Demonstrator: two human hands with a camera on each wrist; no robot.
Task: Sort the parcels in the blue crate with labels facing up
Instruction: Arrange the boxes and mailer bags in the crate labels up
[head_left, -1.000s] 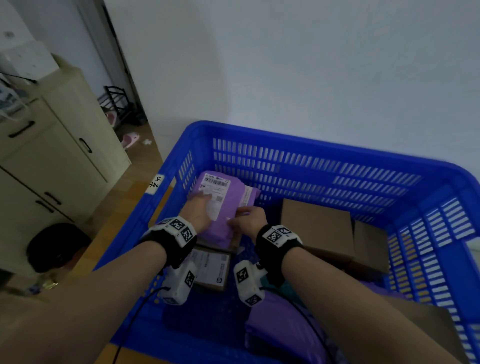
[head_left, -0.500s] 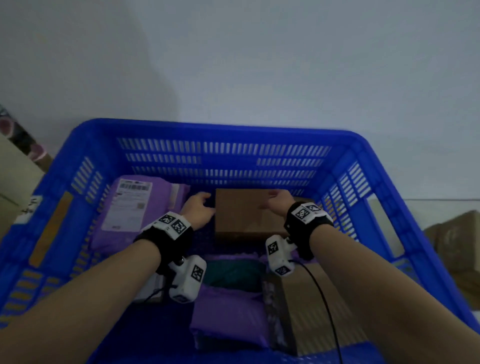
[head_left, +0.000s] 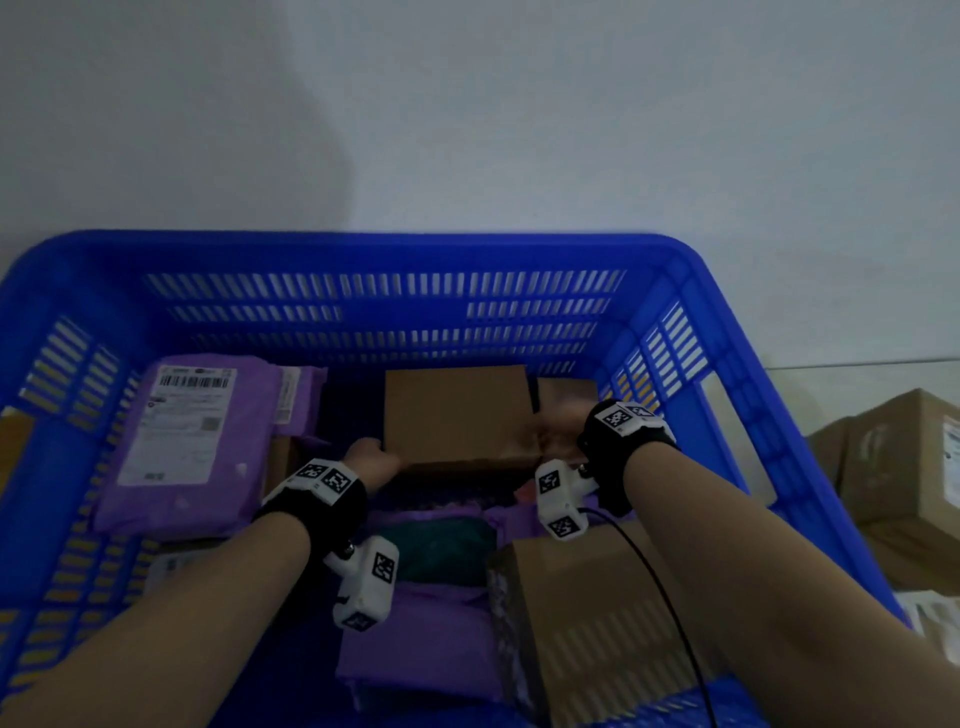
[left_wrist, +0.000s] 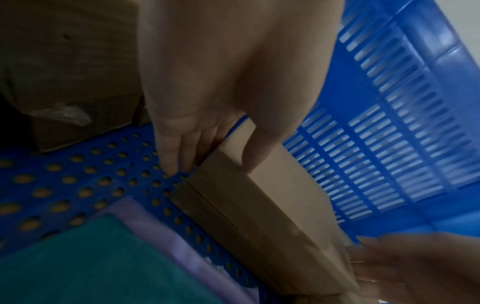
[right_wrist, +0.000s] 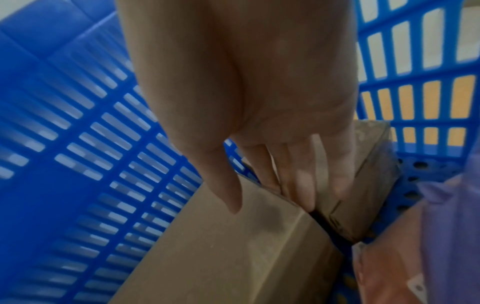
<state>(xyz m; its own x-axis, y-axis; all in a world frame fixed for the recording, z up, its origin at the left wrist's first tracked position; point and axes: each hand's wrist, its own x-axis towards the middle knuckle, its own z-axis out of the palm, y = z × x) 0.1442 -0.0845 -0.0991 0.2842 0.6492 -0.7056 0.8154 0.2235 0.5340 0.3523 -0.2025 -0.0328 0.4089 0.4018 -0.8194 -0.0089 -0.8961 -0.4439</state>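
A plain brown cardboard box (head_left: 457, 410) lies at the back centre of the blue crate (head_left: 363, 249), no label showing on its top. My left hand (head_left: 371, 457) grips its near left corner, thumb on top and fingers (left_wrist: 174, 170) down the side reaching the crate floor. My right hand (head_left: 558, 428) grips the right edge, thumb on top, fingers (right_wrist: 303, 201) pushed into the gap beside a smaller brown box (right_wrist: 363, 195). A purple parcel (head_left: 192, 431) lies at the back left with its white label up.
Inside the crate a teal parcel (head_left: 441, 551) and a purple parcel (head_left: 421, 639) lie in front of the held box. A large brown box (head_left: 587, 623) fills the front right. More cardboard boxes (head_left: 904, 467) stand outside the crate on the right.
Both hands left the labelled purple parcel, moved right to the brown box, and now grip its left and right edges. The view swung right.
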